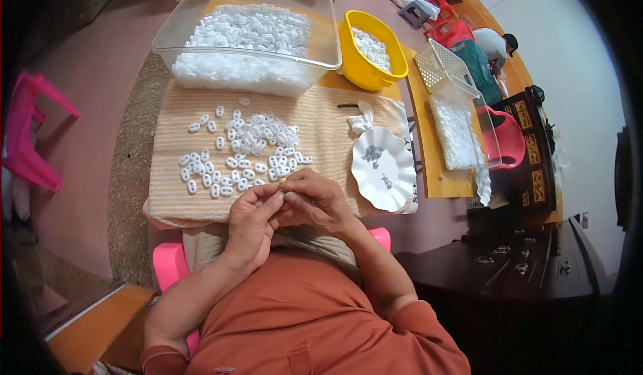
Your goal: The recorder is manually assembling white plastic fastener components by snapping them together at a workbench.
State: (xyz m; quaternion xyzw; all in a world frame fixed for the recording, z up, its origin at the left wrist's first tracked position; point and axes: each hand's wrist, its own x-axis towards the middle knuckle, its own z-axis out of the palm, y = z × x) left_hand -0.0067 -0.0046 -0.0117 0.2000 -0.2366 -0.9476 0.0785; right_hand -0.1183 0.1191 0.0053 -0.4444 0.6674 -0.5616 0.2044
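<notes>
Grip narrow: left hand (252, 218) and right hand (321, 204) pinch together, anything between hidden; white two-holed pieces (260, 134) lie at eleven o'clock on striped cloth (318, 124), scalloped plate (367, 182) at two.

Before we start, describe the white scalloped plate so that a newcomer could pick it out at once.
Find the striped cloth, then go to its right side, below the yellow tub in the picture. There lies the white scalloped plate, broad and shallow; its wavy rim and the small grey pieces on it set it apart from the scattered white oval pieces.
</notes>
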